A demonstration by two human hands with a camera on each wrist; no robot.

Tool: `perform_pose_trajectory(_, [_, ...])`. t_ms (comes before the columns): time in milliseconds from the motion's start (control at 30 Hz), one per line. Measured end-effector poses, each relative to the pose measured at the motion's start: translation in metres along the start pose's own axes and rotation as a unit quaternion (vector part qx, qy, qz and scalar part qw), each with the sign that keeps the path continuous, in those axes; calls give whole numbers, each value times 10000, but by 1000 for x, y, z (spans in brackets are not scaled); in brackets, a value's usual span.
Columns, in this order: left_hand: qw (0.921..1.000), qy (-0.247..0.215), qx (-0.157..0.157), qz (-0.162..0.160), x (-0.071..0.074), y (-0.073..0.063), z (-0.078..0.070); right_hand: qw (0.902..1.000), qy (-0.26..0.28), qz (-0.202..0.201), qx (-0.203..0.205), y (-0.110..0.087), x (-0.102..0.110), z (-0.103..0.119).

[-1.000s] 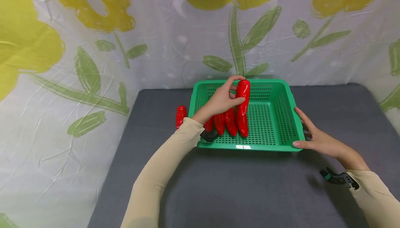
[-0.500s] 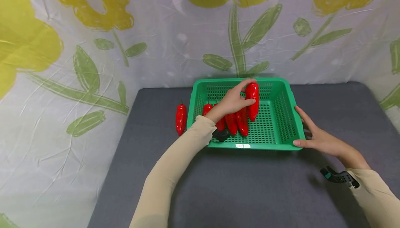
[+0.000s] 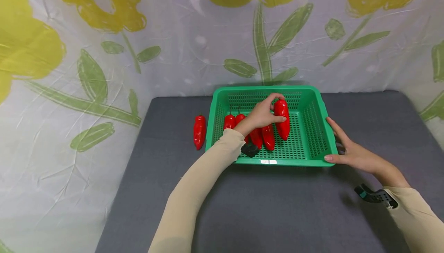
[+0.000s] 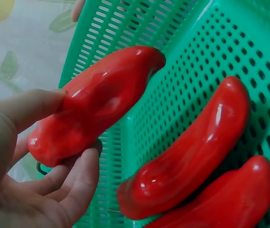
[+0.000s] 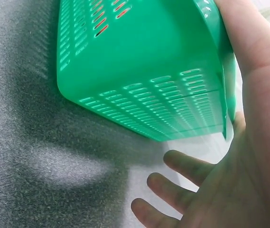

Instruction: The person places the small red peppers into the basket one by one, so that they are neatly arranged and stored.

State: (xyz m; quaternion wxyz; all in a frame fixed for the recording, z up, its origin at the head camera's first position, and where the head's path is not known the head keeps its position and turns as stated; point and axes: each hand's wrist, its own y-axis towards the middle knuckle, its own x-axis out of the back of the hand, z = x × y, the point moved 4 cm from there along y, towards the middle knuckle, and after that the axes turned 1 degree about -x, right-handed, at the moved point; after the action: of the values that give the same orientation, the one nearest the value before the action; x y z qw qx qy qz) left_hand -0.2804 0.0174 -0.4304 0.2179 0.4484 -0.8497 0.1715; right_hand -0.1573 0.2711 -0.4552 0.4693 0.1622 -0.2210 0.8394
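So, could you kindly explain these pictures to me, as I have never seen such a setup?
There is no machine here: a person works bare-handed. The wide picture is taken from the head, looking down; the two close ones, from the wrists. On a dark grey table stands a green basket with red peppers inside; a lone pepper lies outside, to its left. The left hand holds a further pepper over the basket, while the right hand rests against the basket's right end.
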Motion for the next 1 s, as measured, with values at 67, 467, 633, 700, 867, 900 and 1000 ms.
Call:
perform_pose_trajectory(67, [9999, 86, 41, 66, -2, 1, 1, 10000, 15, 3, -1, 0, 0, 0])
perform_pose_trajectory(467, [9992, 311, -15, 261, -13, 5, 2, 10000, 0, 4, -20, -1, 0, 0])
perform_pose_trajectory(633, [9992, 376, 9, 146, -13, 6, 5, 10000, 3, 7, -28, -1, 0, -1])
perform_pose_trajectory(700, [9991, 414, 31, 111, -13, 6, 6, 10000, -17, -3, -20, -1, 0, -1])
perform_pose_trajectory(867, [9987, 474, 92, 178, -13, 6, 8, 10000, -44, -11, -7, 0, 0, 0])
perform_pose_trajectory(900, [9986, 475, 101, 198, -13, 6, 8, 10000, -42, -9, -5, 0, 0, 0])
perform_pose_trajectory(1000, [9985, 474, 95, 256, -13, 5, 8, 10000, -25, 8, -10, 0, 0, 0])
